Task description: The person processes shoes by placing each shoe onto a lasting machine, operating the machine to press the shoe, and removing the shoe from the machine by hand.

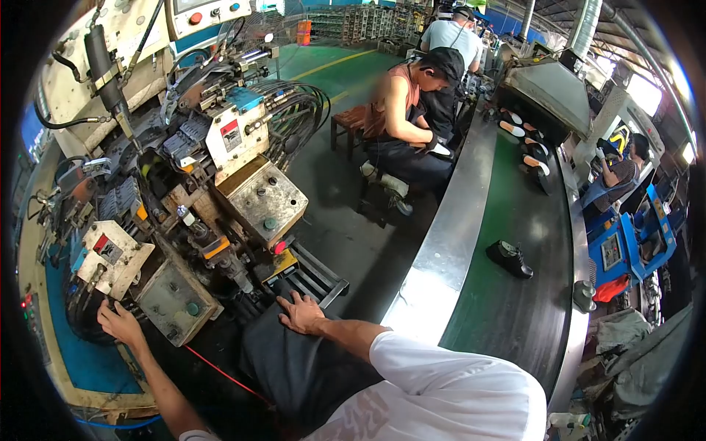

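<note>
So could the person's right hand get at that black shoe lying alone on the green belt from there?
Probably not without leaning: the right hand rests on the knee, and the wide steel ledge separates it from the black shoe.

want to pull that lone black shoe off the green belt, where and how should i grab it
Probably best by the heel end of the black shoe, coming from above on the steel-edge side of the conveyor belt. It lies alone, sole down, opening upward, so fingers can likely hook into the collar with nothing crowding it.

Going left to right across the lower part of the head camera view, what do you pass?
Left hand at the machine, grey control box, right hand, steel conveyor edge, black shoe on the green belt.
</note>
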`<state>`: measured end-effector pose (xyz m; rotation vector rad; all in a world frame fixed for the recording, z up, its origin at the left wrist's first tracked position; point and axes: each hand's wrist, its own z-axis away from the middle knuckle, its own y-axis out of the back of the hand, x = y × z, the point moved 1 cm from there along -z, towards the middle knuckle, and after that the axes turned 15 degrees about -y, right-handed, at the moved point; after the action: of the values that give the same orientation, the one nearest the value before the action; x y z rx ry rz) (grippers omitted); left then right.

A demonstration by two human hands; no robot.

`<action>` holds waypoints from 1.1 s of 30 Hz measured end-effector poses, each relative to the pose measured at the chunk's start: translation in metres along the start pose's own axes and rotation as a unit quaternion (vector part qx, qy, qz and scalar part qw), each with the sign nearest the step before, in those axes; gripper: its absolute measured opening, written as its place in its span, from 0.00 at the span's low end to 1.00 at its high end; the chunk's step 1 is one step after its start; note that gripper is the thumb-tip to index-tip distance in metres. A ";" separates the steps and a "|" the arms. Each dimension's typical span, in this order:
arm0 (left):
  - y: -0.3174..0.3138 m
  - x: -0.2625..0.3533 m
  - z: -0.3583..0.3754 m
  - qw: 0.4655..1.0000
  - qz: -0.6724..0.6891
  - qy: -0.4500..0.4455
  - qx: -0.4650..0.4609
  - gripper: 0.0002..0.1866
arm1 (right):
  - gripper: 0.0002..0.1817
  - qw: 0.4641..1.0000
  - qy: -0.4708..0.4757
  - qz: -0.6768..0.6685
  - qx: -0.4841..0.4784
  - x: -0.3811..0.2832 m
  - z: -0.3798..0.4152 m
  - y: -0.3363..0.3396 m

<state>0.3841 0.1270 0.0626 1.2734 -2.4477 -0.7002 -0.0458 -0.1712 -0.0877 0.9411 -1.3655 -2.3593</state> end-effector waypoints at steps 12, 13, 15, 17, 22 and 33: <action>-0.020 -0.007 -0.005 0.993 -0.098 -0.051 0.046 0.16 | 0.47 0.985 -0.090 0.144 0.039 -0.009 0.012 0.005; -0.025 -0.008 -0.006 0.992 -0.115 -0.041 0.040 0.17 | 0.46 0.989 -0.072 0.127 0.021 -0.005 0.021 0.014; -0.028 -0.010 -0.003 0.990 -0.133 -0.031 0.021 0.18 | 0.45 0.994 -0.044 0.097 0.009 -0.003 0.037 0.021; -0.027 -0.015 0.004 0.989 -0.128 -0.053 0.051 0.18 | 0.45 0.995 -0.047 0.089 0.006 -0.005 0.042 0.025; -0.032 -0.024 0.006 0.992 -0.119 -0.043 0.021 0.18 | 0.48 0.997 -0.034 0.054 0.033 0.002 0.038 0.023; -0.039 -0.043 0.007 0.997 -0.061 -0.045 0.014 0.21 | 0.47 0.995 -0.053 0.048 0.073 0.001 0.030 0.002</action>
<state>0.4319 0.1456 0.0339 1.4412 -2.4747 -0.7720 -0.0663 -0.1518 -0.0762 0.7781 -1.6055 -2.2915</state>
